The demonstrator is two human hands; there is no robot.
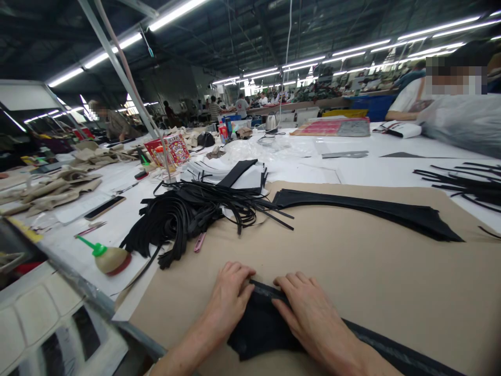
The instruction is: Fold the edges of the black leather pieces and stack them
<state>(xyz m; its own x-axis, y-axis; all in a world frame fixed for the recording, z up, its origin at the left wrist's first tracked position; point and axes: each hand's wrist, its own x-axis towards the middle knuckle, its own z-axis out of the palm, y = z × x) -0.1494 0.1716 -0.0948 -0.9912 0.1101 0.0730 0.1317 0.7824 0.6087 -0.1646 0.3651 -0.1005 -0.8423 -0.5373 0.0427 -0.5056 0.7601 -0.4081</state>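
A black fabric-like piece (262, 326) lies at the near edge of the brown sheet (352, 266), with a long strip of it running off to the lower right. My left hand (234, 290) pinches its upper left corner between thumb and curled fingers. Close by on the same top edge, my right hand (307, 305) grips the piece, thumb below and fingers over the edge. Part of the piece is hidden under my right hand and forearm. Farther back on the brown sheet rests a stack of curved black pieces (360, 204).
A heap of black strips (176, 214) and a small pink tool (200, 242) lie beyond my left hand. To the left are a green-nozzled bottle (105, 257) and a phone (105, 207). More black strips (465, 183) lie right, near a seated person (407, 99).
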